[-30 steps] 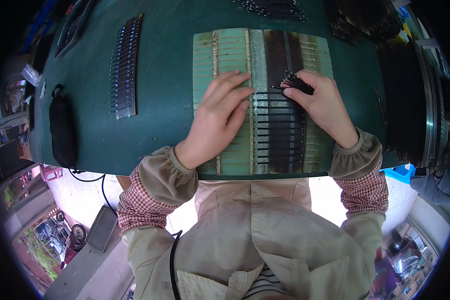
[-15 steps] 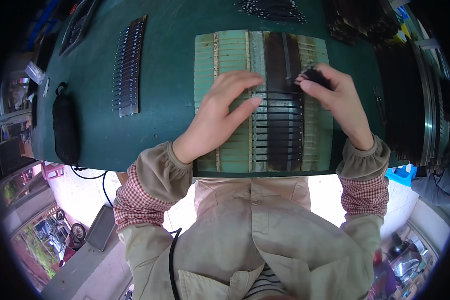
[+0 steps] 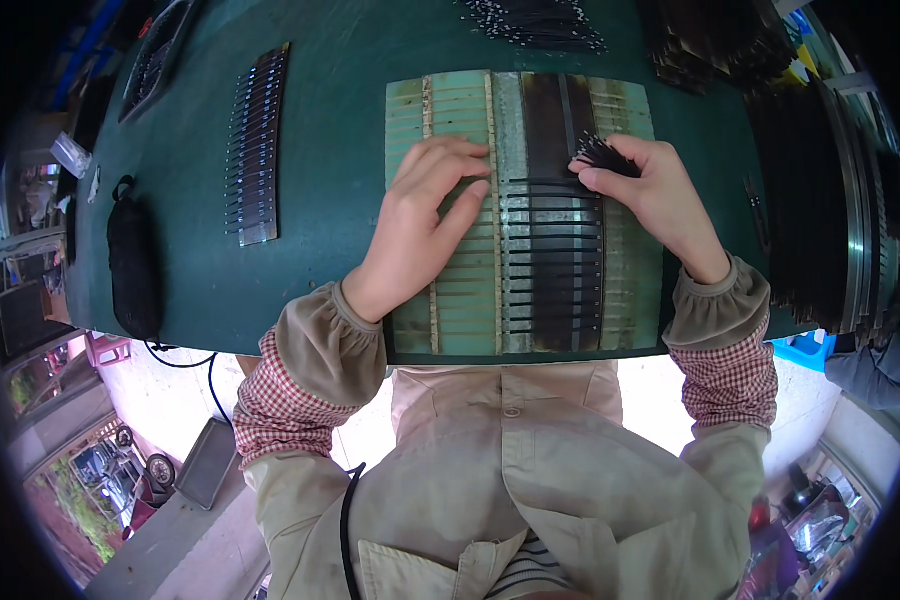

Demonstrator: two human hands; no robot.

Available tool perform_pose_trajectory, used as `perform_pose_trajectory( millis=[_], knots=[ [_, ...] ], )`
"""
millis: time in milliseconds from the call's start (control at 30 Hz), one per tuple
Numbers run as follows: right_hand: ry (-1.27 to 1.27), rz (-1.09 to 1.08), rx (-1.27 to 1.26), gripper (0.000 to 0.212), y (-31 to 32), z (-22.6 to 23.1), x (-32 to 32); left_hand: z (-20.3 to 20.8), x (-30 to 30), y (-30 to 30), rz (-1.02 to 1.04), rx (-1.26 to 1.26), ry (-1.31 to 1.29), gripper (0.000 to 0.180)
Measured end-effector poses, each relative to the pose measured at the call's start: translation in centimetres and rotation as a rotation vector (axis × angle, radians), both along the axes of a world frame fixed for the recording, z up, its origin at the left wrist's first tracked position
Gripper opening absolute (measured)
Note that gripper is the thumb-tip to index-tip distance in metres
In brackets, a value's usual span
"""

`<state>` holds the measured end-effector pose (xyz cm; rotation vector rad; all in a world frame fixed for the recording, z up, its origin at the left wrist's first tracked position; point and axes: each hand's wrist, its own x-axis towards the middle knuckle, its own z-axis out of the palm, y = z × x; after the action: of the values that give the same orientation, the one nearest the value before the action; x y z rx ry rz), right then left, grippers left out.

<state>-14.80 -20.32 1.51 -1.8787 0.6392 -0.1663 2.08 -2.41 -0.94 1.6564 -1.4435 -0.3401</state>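
A green grooved board (image 3: 460,270) lies at the table's near edge, with a dark strip (image 3: 548,110) running lengthwise over it. Several thin black pieces (image 3: 565,250), like cut cables or ties, lie crosswise in a parallel row on the strip's nearer half. In my right hand (image 3: 660,190) is a bundle of similar black pieces (image 3: 605,155) with pale tips. Its thumb and fingertips are at the right end of the row's farthest piece. My left hand (image 3: 420,220) rests over the board's left part, thumb and fingers apart, holding nothing.
A finished-looking strip with crosswise pieces (image 3: 260,150) lies at left. Loose black pieces (image 3: 535,22) are heaped at the far edge. Stacks of dark strips (image 3: 810,200) stand at right. A black pouch (image 3: 132,260) and a tray (image 3: 155,60) are on the left.
My left hand has drawn left, off the metal-coloured band. My right hand has come left with the bundle to the row's far end, where another black piece now lies across the strip.
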Motion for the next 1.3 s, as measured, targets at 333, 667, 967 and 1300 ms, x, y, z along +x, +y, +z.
perform_pose_trajectory(
  millis=[333, 667, 967, 1300],
  knots=[
    [0.027, 0.000, -0.142, 0.018, 0.3, -0.2, 0.6, -0.5, 0.2, 0.2, 0.000, -0.031, -0.082, 0.017],
    [0.074, 0.011, -0.465, 0.017, 1.6, -0.1, 0.7, -0.3, -1.3, 0.2, -0.090, 0.099, -0.460, 0.032],
    [0.027, -0.077, -0.128, 0.014, -1.1, 2.0, -1.1, 0.0, -0.4, 0.2, -0.075, -0.021, 0.000, 0.026],
    [0.081, 0.062, 0.378, 0.009, 1.3, 3.5, 1.0, 1.3, -2.1, -2.3, -0.106, 0.159, 0.713, 0.009]
  ],
)
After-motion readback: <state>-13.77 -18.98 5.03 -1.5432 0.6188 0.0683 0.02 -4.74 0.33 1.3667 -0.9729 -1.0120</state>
